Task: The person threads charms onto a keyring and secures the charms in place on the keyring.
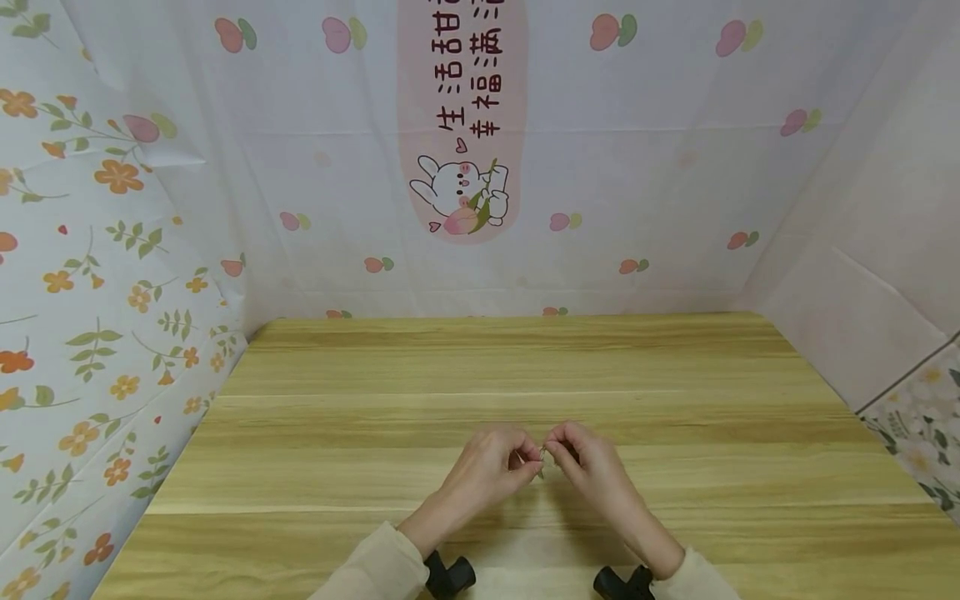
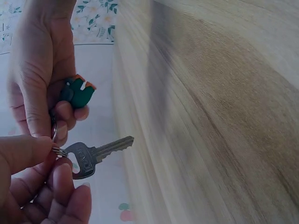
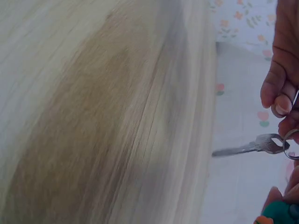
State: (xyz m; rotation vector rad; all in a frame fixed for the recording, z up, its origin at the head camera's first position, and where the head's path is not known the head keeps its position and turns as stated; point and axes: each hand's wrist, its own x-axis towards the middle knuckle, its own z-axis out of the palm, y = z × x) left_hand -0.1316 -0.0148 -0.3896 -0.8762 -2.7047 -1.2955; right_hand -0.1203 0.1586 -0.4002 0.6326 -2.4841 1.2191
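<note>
- Two hands meet above the wooden table (image 1: 375, 467).
- Left hand (image 1: 480, 471) pinches the key ring (image 2: 58, 151) holding a silver key (image 2: 93, 155).
- Right hand (image 1: 588, 467) grasps the ring and a green charm (image 2: 79, 93).

The head camera is looking forward and down from above the wooden table (image 1: 480, 375) toward the patterned backdrop. Both wrist cameras are sitting close, facing along the tabletop from opposite sides, and are sharing the key (image 2: 96, 154) (image 3: 252, 147).
</note>
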